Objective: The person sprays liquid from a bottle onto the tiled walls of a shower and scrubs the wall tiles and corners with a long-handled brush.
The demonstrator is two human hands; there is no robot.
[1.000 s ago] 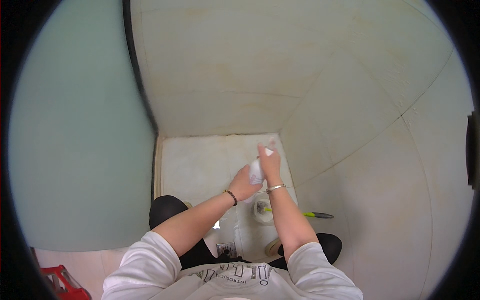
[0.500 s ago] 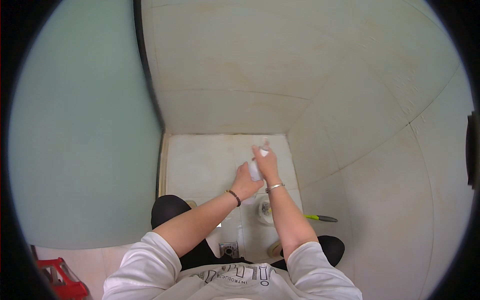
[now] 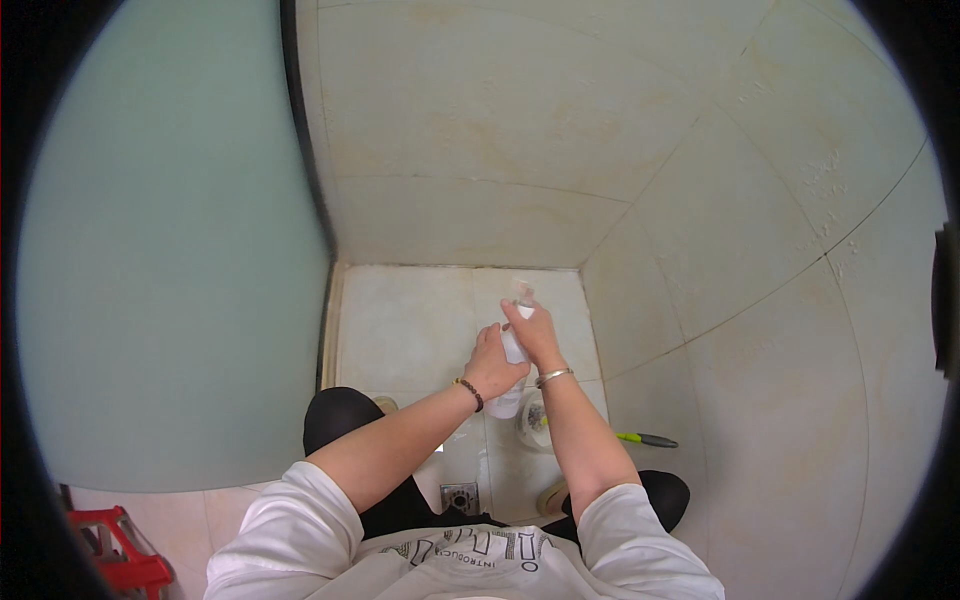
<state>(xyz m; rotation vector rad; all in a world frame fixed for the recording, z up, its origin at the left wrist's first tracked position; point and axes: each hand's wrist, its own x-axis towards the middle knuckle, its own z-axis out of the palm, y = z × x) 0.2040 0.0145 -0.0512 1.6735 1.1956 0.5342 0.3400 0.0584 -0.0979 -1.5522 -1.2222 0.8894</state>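
Observation:
A white bottle [image 3: 513, 346] is held at a slant between my two hands, over the pale floor tiles. My left hand [image 3: 495, 365] wraps its body, with the thumb on the right side. Higher up, my right hand [image 3: 536, 332] closes round the bottle's upper end, where a clear or pale tip sticks out beyond the fingers. The bottle's lower end shows below my left hand. Next to my right forearm stands a white tub [image 3: 533, 425], partly hidden by the arm. A lime-green handle with a grey grip [image 3: 655, 440] sticks out to the right of that forearm.
A frosted glass panel [image 3: 170, 250] with a dark edge strip rises on the left. Tiled walls [image 3: 480, 110] close off the front and right. A square floor drain [image 3: 460, 498] lies between my feet, and a red plastic stool [image 3: 120, 550] stands at the lower left.
The view has shifted slightly. Both hands stay on the bottle, and more of its lower end shows below my left hand.

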